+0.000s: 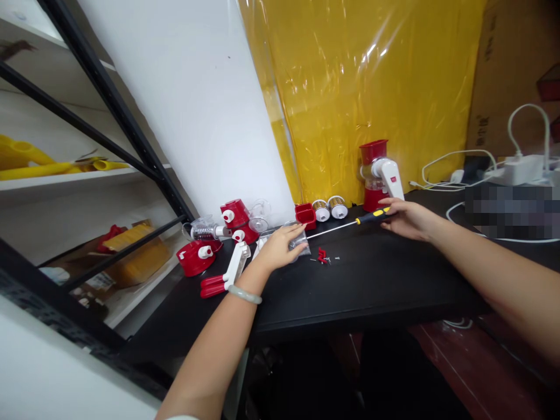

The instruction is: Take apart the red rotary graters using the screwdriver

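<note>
My left hand (282, 245) lies on a small clear plastic bag (301, 240) on the black table (371, 286), fingers curled over it. My right hand (405, 217) rests on the yellow and black handle of a long screwdriver (350, 224), whose shaft points left toward the bag. A small red part (322, 255) and a few tiny screws (335, 258) lie just in front of the bag. An assembled red and white hand-crank grater (380, 175) stands upright right behind my right hand.
Loose red and white grater parts (219, 245), a white crank handle (227, 275), a red cup (305, 214) and two metal drums (329, 208) sit at the table's back left. White cables and a power strip (516, 169) lie at right. A black shelf frame (131, 140) stands at left.
</note>
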Demonstrator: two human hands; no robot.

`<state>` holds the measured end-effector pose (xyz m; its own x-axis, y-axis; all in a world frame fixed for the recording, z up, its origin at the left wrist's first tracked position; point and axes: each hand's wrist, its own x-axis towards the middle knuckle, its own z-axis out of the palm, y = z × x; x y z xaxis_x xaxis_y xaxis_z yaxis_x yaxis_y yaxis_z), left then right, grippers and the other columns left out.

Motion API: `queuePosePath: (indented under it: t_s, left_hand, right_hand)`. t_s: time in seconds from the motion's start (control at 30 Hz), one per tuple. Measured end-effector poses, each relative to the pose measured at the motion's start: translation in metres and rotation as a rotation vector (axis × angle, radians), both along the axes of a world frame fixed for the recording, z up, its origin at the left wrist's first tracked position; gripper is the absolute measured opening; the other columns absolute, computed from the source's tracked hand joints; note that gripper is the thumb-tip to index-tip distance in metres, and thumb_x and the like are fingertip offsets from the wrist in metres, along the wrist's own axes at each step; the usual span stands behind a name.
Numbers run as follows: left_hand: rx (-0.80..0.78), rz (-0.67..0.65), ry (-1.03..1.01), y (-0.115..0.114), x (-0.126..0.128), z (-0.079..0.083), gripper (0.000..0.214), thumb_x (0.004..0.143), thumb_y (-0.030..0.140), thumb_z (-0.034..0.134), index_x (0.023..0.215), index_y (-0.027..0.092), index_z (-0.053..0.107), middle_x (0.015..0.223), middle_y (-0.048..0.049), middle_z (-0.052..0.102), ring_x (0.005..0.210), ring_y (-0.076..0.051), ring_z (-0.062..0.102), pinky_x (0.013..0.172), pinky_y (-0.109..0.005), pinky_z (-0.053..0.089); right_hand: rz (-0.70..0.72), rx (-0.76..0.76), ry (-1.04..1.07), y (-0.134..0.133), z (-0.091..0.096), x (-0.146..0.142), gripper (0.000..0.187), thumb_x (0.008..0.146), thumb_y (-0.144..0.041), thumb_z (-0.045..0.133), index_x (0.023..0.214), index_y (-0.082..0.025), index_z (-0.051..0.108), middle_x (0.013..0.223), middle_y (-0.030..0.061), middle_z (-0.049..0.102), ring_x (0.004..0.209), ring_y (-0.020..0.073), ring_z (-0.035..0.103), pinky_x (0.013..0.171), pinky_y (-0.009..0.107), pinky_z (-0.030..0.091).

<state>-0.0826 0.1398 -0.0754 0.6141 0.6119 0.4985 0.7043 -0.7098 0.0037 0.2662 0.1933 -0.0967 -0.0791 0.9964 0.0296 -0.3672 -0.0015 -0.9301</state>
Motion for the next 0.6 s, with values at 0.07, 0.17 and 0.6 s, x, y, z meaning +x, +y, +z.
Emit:
queuePosePath:
  t_s: [0.07,0.17,0.6]
  left_hand:
    - [0.001,0.001,-0.002,0.0,0.0,0.0,0.052,0.091,0.042,0.054,0.138,0.019,0.05,0.139,-0.0121,0.054,0.129,-0.025,0.051,0.11,-0.047,0.04]
    - [0.0,0.009,-0.001,0.0,0.0,0.0,0.052,0.091,0.041,0.054,0.138,0.019,0.051,0.139,-0.0118,0.055,0.129,-0.025,0.051,0.11,-0.047,0.04]
    - [-0.003,0.011,-0.003,0.0,-0.001,0.0,0.052,0.09,0.041,0.054,0.138,0.019,0.051,0.138,-0.0114,0.055,0.129,-0.025,0.051,0.111,-0.046,0.04]
  right_hand:
    - [0.046,-0.025,0.027,-0.001,0.001,0.001,0.008,0.078,-0.016,0.054,0.082,-0.023,0.053,0.069,0.0013,0.057,0.062,0.0148,0.058,0.054,0.026,0.048]
    - [0.042,-0.129,-0.12,0.0,-0.004,0.0,0.021,0.089,-0.04,0.048,0.078,-0.022,0.051,0.057,0.0017,0.053,0.048,0.0139,0.051,0.043,0.024,0.041]
    - [0.057,-0.111,-0.112,0.001,-0.003,0.001,0.013,0.087,-0.03,0.052,0.079,-0.02,0.056,0.064,0.0039,0.059,0.054,0.0145,0.056,0.047,0.025,0.045]
